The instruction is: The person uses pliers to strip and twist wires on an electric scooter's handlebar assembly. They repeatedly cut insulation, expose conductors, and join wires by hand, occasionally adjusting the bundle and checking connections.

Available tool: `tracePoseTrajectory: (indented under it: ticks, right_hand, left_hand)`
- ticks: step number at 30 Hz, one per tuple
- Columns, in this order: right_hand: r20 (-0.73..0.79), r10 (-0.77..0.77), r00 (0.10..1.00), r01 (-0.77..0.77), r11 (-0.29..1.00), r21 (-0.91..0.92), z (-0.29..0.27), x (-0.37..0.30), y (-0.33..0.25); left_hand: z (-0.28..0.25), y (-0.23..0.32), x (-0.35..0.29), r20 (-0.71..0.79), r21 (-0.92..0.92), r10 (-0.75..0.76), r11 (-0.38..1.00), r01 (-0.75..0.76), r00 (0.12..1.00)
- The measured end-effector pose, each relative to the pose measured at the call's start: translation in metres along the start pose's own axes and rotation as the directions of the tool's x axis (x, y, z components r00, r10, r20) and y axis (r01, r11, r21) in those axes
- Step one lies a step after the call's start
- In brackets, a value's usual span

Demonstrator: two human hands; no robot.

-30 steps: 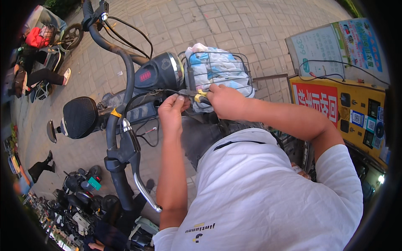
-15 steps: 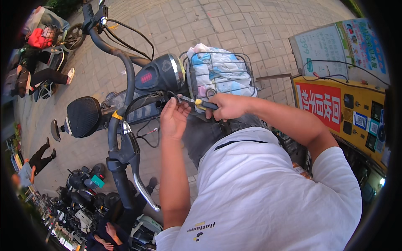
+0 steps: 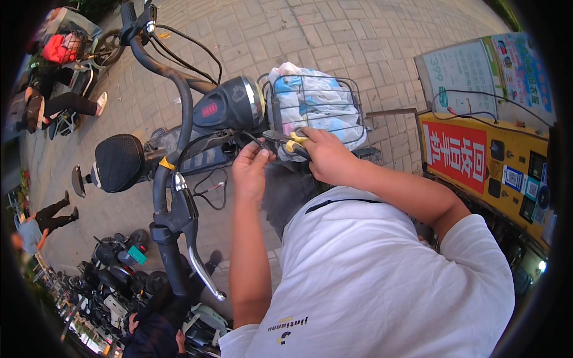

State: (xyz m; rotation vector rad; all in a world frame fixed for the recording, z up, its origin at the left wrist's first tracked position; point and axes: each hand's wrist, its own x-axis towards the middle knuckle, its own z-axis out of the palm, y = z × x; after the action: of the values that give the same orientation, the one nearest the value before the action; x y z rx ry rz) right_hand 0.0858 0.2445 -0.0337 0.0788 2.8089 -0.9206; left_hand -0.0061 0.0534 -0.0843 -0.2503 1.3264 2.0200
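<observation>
My left hand pinches the end of a thin black cable between thumb and fingers, beside the headlight unit of an electric bike. In my right hand is a pair of pliers with yellow and black handles, its metal jaws pointing left toward the cable. The jaws are close to my left fingertips; whether they touch the cable is too small to tell. Just beyond my hands, the wire basket holds a crumpled white and blue plastic bag.
The black handlebar with its silver brake lever stands left of my left forearm. A looped loose cable hangs below. At right is a yellow cabinet with signs. Parked bikes and people are at left and lower left.
My right hand has shifted its grip, and the pliers have turned so more of the yellow handles shows. My left hand has moved slightly down and right. A person at lower left has moved their hands apart.
</observation>
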Motion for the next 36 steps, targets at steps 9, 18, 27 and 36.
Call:
tracePoseTrajectory:
  ticks: [9,18,27,36]
  right_hand:
    - [0.03,0.012,0.999,0.001,0.912,-0.409,-0.007,0.002,-0.013]
    - [-0.012,-0.103,0.995,0.075,0.793,-0.604,-0.003,0.003,-0.012]
    - [0.138,0.011,0.99,0.035,0.945,-0.325,-0.004,0.007,-0.008]
    - [0.421,-0.023,0.907,-0.128,0.937,0.326,-0.02,0.021,-0.004]
  left_hand:
    - [0.017,-0.01,0.004,-0.141,0.15,0.078,0.987,-0.056,0.987]
    - [0.026,-0.01,0.006,-0.235,0.198,0.081,0.98,-0.034,0.969]
    - [0.021,-0.002,0.005,-0.186,0.156,0.051,0.988,-0.021,0.981]
    - [0.0,0.008,0.007,0.02,-0.153,-0.065,0.986,0.068,0.998]
